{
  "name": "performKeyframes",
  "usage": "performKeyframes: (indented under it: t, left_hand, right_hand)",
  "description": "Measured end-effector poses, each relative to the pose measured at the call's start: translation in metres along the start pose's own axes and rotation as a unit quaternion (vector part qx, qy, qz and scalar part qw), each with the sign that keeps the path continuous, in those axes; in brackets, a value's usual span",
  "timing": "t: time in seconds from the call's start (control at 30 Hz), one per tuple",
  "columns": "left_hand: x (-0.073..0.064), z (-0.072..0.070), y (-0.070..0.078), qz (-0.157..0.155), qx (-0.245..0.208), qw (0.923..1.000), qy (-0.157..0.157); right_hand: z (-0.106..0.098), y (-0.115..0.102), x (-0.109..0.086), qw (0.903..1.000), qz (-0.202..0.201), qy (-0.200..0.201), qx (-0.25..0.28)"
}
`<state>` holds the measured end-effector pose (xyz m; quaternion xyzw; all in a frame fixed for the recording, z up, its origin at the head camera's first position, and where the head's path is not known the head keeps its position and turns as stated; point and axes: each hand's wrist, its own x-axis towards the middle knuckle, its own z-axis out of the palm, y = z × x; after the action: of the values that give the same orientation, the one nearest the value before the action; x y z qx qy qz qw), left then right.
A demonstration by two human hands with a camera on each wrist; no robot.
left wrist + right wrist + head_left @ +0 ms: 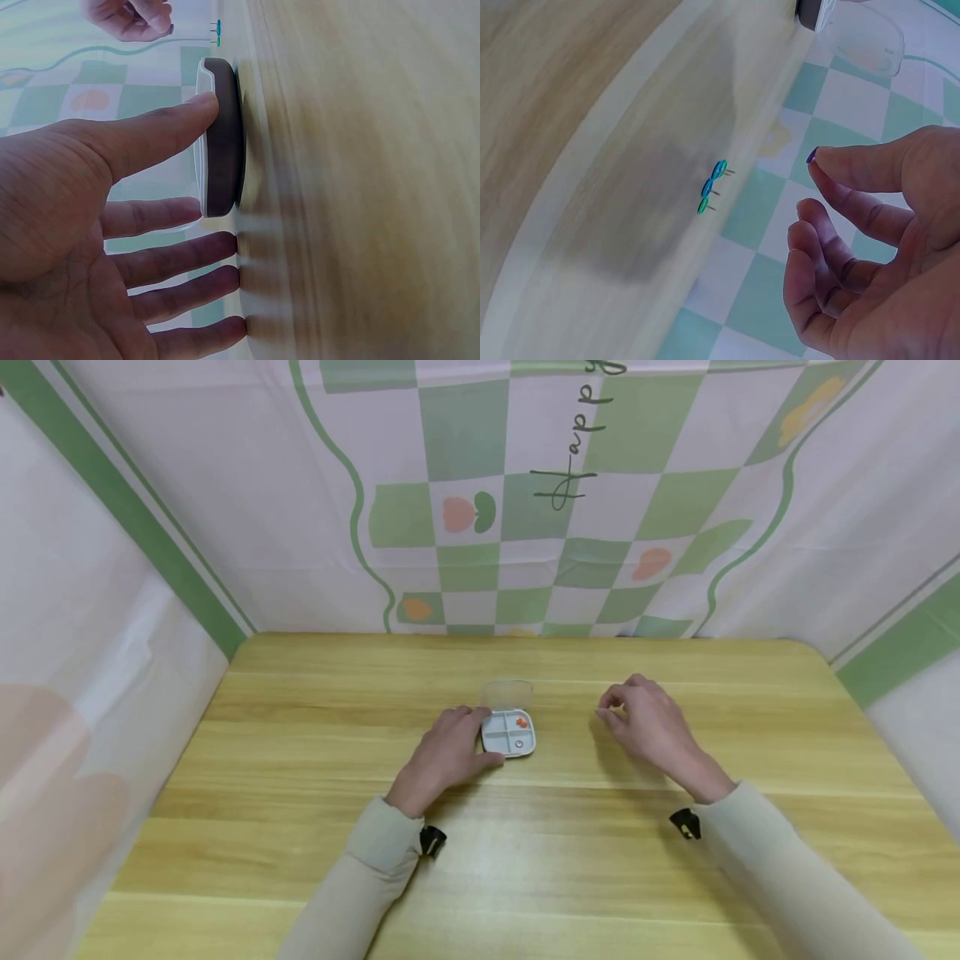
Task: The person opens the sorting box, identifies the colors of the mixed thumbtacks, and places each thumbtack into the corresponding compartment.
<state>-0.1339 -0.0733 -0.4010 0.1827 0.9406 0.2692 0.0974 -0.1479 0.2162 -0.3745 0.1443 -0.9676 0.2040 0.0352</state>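
Note:
A small white pill box [491, 745] with four compartments lies on the table, its clear lid [507, 694] swung up at the far side. Orange pieces [522, 722] sit in its far right compartment, a small round piece [518, 744] in the near right one. My left hand [447, 750] holds the box between thumb and index finger, the other fingertips down at the tabletop. Raised off the table to the right, my right hand [651, 723] pinches a small purple thumbtack [811, 154], mostly hidden by the fingertips. Blue and green thumbtacks [708, 187] lie pins up below that hand.
The wooden table [570, 877] reaches back to a curtain [465, 435] with green and white checks. More cloth hangs at the left [67, 610] and right sides. Black wrist straps [686, 823] show at both cuffs.

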Motion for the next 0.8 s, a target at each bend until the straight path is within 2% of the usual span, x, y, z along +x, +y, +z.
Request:
performKeyframes:
  t: [0.47, 0.8]
  left_hand:
    - [0.000, 0.002, -0.001, 0.004, -0.003, 1.0000, 0.002]
    - [0.001, 0.001, -0.003, 0.003, -0.007, 1.0000, 0.000]
  right_hand:
    - [0.006, -0.009, 0.002, 0.9995, -0.025, 0.019, 0.008]
    - [0.013, -0.021, 0.009, 0.9991, -0.038, 0.000, 0.021]
